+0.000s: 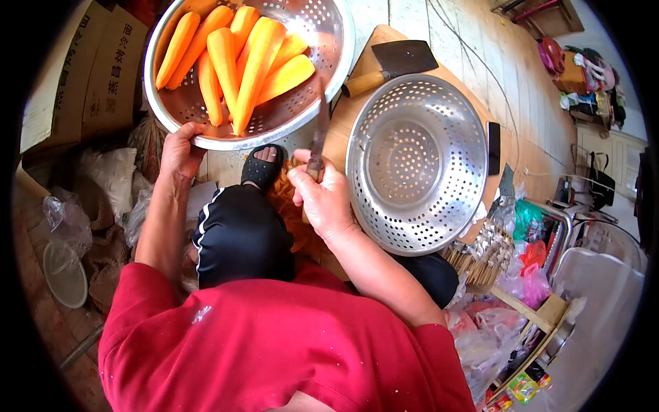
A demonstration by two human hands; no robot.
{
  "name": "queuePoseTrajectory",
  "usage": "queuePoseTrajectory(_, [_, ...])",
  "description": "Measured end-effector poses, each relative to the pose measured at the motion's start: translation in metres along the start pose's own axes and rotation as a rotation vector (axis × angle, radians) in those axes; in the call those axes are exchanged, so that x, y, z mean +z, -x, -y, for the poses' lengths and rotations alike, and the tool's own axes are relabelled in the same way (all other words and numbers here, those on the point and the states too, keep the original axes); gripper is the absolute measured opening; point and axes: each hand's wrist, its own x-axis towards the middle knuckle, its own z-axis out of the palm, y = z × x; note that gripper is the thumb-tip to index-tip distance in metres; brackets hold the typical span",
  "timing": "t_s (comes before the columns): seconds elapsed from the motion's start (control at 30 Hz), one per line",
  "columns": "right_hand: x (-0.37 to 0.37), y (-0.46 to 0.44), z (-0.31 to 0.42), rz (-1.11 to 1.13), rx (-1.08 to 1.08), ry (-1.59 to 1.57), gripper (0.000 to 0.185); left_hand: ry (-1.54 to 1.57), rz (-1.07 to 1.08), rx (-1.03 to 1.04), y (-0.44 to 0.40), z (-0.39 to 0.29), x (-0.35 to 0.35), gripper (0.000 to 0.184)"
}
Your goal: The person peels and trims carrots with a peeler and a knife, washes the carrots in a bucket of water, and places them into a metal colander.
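Observation:
My left hand (182,151) is closed on the lower rim of a metal colander (158,103), which is tilted and held up at the top left. Several peeled carrots (257,72) lie in it. My right hand (322,196) is wrapped round the handle of a knife (320,130); its narrow dark blade points up beside the colander's right rim. A second metal colander (412,165), its perforated bottom showing, rests on a wooden cutting board (336,141) to the right of my right hand. Orange peelings (292,206) lie below, between my legs.
A cleaver (401,58) lies at the board's far end, and a dark flat object (493,147) at its right edge. Cardboard boxes (103,75) and plastic bags (106,175) stand at left. Skewers (473,264) and more bags (487,329) crowd the right.

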Motion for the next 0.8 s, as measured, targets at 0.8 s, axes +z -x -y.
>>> queuePoseTrajectory(0.8, [-0.031, -0.036, 0.039, -0.266, 0.017, -0.353, 0.032, -0.213, 0.389, 0.067, 0.043, -0.042, 0.074, 0.053])
